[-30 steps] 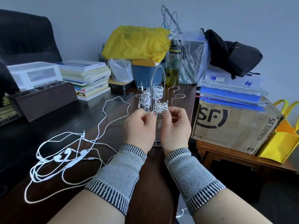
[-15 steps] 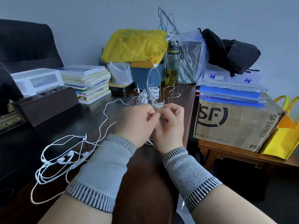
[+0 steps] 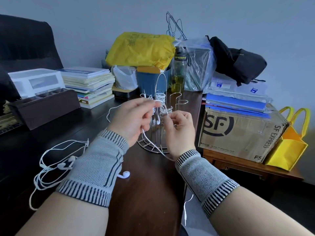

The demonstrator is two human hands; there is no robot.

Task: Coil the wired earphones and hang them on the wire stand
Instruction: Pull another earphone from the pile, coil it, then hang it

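A silver wire stand [image 3: 154, 145] stands on the dark desk in front of me, with coiled white earphones [image 3: 161, 97] hanging on its upper hooks. My left hand [image 3: 132, 119] pinches a white earphone cable near the stand's top; the cable runs down under my palm. My right hand [image 3: 180, 132] is curled around the same white cable [image 3: 153, 145] just right of the stand, with a fingertip at a hook. Two earbuds [image 3: 157, 120] dangle between my hands. A tangle of loose white earphones [image 3: 56, 160] lies on the desk at the left.
Behind the stand are a stack of books [image 3: 90, 84], a blue bin [image 3: 150, 82], a yellow bag [image 3: 141, 48] and a bottle [image 3: 179, 74]. A brown organizer box [image 3: 44, 108] sits left. An SF Express carton [image 3: 238, 133] is on a side table at the right.
My hands have drawn slightly apart from in front of the stand. The left hand rose towards the upper hooks, and a loose cable with earbuds now hangs between the hands.
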